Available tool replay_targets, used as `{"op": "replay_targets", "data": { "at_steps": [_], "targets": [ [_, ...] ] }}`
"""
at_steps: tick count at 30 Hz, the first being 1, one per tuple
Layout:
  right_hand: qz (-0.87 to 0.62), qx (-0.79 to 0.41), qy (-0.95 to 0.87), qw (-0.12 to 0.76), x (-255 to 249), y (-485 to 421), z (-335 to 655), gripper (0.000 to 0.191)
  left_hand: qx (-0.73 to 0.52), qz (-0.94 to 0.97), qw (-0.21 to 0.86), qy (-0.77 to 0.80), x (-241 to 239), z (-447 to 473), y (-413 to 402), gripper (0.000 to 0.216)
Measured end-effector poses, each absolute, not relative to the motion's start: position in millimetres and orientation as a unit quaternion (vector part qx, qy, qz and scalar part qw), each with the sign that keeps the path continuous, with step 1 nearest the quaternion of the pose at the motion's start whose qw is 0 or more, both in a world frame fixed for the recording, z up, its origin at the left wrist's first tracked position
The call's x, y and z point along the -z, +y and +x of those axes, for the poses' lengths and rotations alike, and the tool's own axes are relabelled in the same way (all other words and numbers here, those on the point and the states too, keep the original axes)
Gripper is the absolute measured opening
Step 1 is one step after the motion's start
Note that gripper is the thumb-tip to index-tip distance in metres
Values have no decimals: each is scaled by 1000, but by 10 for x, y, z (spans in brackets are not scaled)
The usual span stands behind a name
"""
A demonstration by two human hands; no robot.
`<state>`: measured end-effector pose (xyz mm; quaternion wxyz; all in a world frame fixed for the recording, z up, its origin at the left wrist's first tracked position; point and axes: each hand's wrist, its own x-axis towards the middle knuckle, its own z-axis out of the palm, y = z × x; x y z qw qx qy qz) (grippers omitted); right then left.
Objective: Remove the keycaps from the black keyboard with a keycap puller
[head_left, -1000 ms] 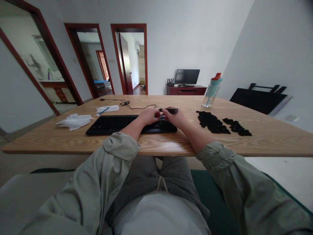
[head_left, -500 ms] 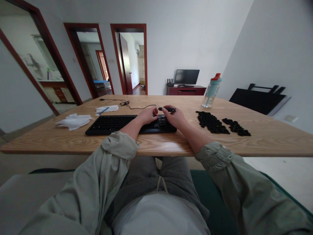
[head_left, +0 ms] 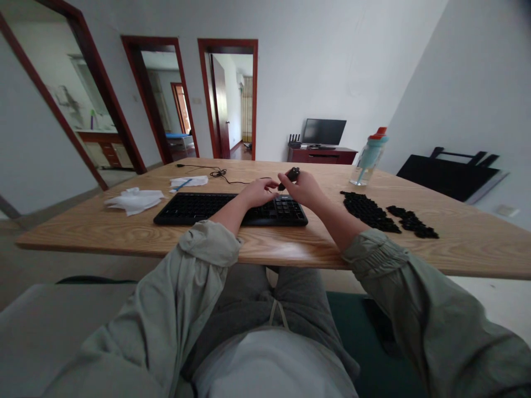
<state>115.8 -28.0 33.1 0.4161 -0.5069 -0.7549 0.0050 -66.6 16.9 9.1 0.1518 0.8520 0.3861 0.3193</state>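
Note:
A black keyboard (head_left: 194, 208) lies on the wooden table (head_left: 274, 246) in front of me. My right hand (head_left: 306, 189) is raised above the keyboard's right end, closed on a small black tool (head_left: 292, 175), likely a keycap puller. My left hand (head_left: 258, 192) hovers just to its left, fingers pinched toward the tool's tip; whether it holds anything is too small to see. Two heaps of loose black keycaps (head_left: 368, 208) lie on the table to the right.
Crumpled white tissue (head_left: 135, 199) and a folded cloth (head_left: 188, 181) sit left of the keyboard, its cable (head_left: 215, 173) behind. A water bottle (head_left: 368, 156) with a red lid stands at the back right. Doorways and a TV stand are beyond.
Both hands have lifted off the keyboard's right end. The right hand has raised the black tool and tilted it, and the left fingers have come up to its tip. The view shifted slightly.

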Motion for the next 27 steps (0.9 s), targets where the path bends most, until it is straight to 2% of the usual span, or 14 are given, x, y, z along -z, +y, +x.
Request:
{"op": "replay_targets", "data": {
  "at_steps": [4, 11, 19, 27],
  "targets": [
    [-520, -9, -745, 418, -367, -223, 1132, 53, -306, 847, 187, 392, -82, -626, 150, 28],
    [-514, -66, -719, 463, -273, -124, 1116, 54, -290, 852, 175, 399, -101, -625, 137, 29],
    [-491, -107, -720, 478, -202, -74, 1091, 44, -272, 864, 138, 401, -113, -640, 113, 29],
    [-501, -261, -606, 560, -211, 169, 769, 42, -262, 875, 143, 381, -42, -653, 251, 15]
  ]
}}
